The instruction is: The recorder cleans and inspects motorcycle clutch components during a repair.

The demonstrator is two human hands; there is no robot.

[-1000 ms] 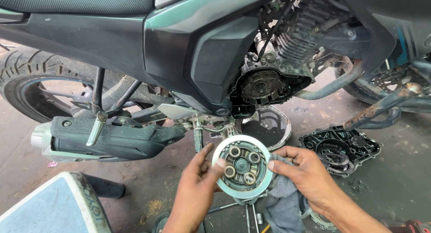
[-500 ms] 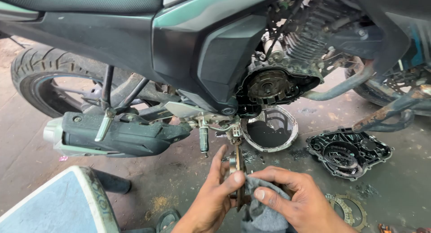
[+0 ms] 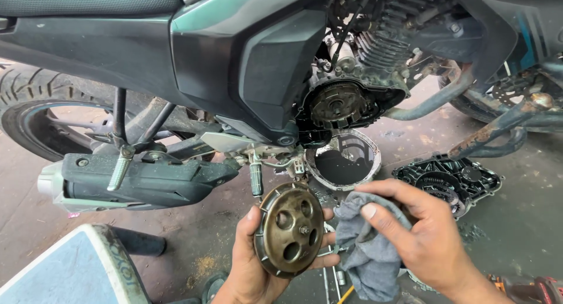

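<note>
My left hand point(image 3: 249, 263) grips a round, brownish metal clutch plate point(image 3: 290, 229) with several holes, its back face turned toward me. Beside it, my right hand point(image 3: 425, 239) holds a crumpled grey rag point(image 3: 366, 248) that touches the plate's right edge. Above both hands is a motorcycle with its engine side opened, exposing the clutch assembly point(image 3: 339, 104).
A round pan of dark oil point(image 3: 346, 161) sits on the floor under the engine. The removed black engine cover point(image 3: 448, 184) lies at right. The exhaust muffler point(image 3: 135, 178) and rear tyre point(image 3: 35, 113) are at left, a blue stool point(image 3: 64, 269) bottom left, tools below my hands.
The plate has been flipped from its light front face, through edge-on, to its brown back. My right hand has picked up the grey rag and brought it against the plate.
</note>
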